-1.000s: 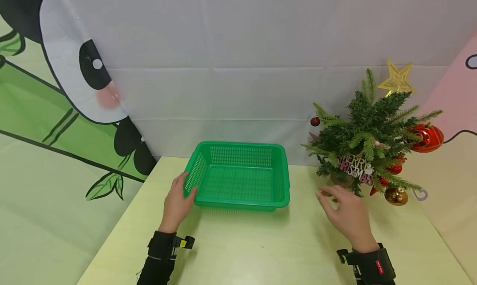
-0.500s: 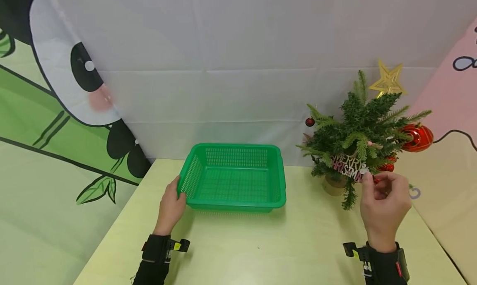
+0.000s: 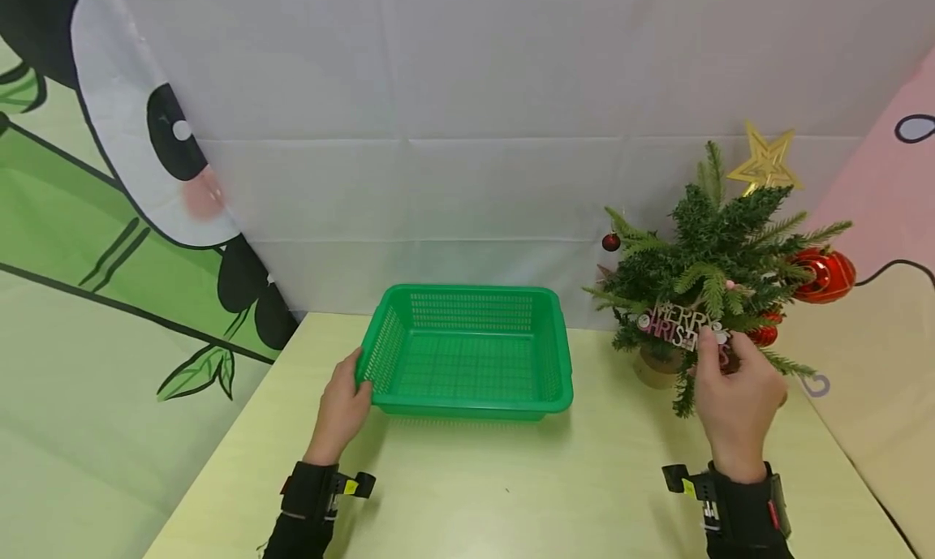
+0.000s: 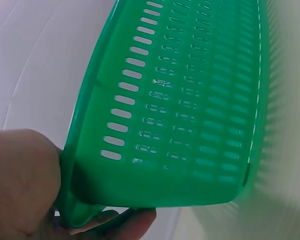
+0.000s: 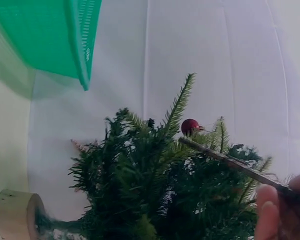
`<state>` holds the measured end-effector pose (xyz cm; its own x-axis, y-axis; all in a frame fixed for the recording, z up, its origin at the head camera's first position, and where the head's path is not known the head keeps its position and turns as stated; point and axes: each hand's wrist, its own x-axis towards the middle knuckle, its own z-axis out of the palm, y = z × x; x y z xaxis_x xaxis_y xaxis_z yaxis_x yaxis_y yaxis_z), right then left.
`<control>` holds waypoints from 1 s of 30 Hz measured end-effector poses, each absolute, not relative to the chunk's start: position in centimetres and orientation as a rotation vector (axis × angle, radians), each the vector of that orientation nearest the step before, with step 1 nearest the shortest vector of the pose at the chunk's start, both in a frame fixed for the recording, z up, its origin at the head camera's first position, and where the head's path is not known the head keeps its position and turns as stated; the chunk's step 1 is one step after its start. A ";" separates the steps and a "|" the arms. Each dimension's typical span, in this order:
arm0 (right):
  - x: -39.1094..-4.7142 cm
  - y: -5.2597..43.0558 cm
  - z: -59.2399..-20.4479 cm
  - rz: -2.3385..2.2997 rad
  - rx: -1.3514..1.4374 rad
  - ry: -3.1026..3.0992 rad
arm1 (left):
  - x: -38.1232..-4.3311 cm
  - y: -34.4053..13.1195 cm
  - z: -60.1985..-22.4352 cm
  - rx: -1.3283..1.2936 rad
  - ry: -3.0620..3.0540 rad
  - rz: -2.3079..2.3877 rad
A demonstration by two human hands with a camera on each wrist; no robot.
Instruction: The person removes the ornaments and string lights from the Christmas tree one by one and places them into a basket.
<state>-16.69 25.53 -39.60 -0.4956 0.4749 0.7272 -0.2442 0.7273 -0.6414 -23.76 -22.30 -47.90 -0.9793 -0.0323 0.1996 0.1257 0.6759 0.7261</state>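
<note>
My left hand (image 3: pixel 338 413) grips the left end of a green plastic basket (image 3: pixel 471 356); in the left wrist view its fingers curl round the rim by a corner of the slotted basket wall (image 4: pixel 155 135). At the right, my right hand (image 3: pixel 738 397) pinches the right end of a "Merry Christmas" sign (image 3: pixel 668 324) in front of a small Christmas tree (image 3: pixel 704 259). Edge-on, the sign (image 5: pixel 230 161) shows as a thin strip between fingertips in the right wrist view. Whether it still hangs on a branch cannot be told.
The tree carries a gold star (image 3: pixel 764 161), a large red bauble (image 3: pixel 825 275), a small dark red bauble (image 3: pixel 610 242) and other ornaments. Its round wooden base (image 5: pixel 15 215) stands on the pale yellow table (image 3: pixel 511 494). A printed cloth (image 3: pixel 511 178) hangs behind.
My right hand has gone from left of the tree's base to the sign's right end and now pinches it. The sign has shifted slightly. My left hand stays at the basket.
</note>
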 end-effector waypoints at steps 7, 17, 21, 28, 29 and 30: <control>-16.5 25.2 -38.2 1.106 -0.099 -1.780 | -23.9 -22.0 -48.0 -0.101 -2.675 -1.158; -15.9 25.4 -36.9 1.644 0.017 -1.521 | -24.0 -21.9 -48.0 -0.083 -2.692 -1.192; -15.8 26.0 -35.8 1.765 0.018 -1.425 | -24.1 -21.8 -48.0 -0.084 -2.699 -1.209; -15.1 27.7 -35.7 1.744 -0.212 -1.745 | -24.1 -21.9 -48.2 -0.087 -2.704 -1.210; -15.1 27.9 -35.8 1.724 -0.230 -1.790 | -24.1 -21.9 -48.2 -0.089 -2.703 -1.211; -15.0 28.1 -35.9 1.675 -0.238 -1.838 | -24.1 -21.9 -48.2 -0.089 -2.703 -1.212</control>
<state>-15.03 28.08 -35.95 -0.7837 0.5285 0.3264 -0.2761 0.1744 -0.9452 -24.10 -21.88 -48.24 -0.9824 -0.0182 0.1859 0.1266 0.6666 0.7346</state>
